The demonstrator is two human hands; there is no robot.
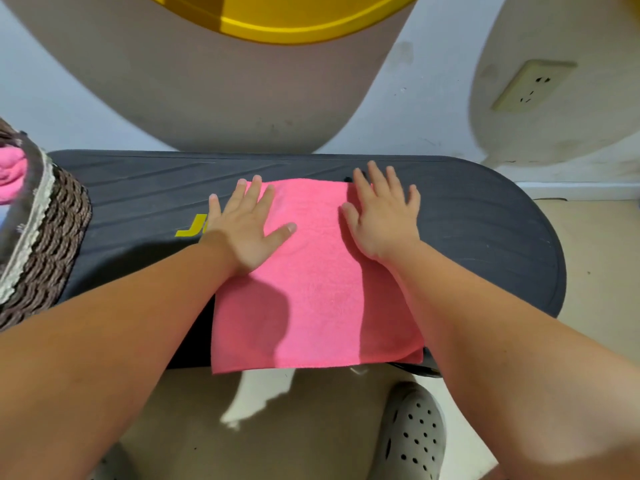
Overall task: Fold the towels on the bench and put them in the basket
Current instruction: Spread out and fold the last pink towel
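A: What lies on the dark counter (485, 237)?
B: A pink towel (311, 306) lies flat at frame centre, its near edge overhanging. A woven basket (52, 237) stands at the left edge.

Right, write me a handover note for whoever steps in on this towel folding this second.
Left hand: open, flat on the far left part of the pink towel, fingers spread.
Right hand: open, flat on the towel's far right part.
The towel lies spread flat on the black bench, its near edge just over the front edge. I cannot tell how many folds it has had.
The basket stands on the left end of the bench.
Done: some pink fabric is already in the basket.
Left: finish folding this towel and put it in the basket.
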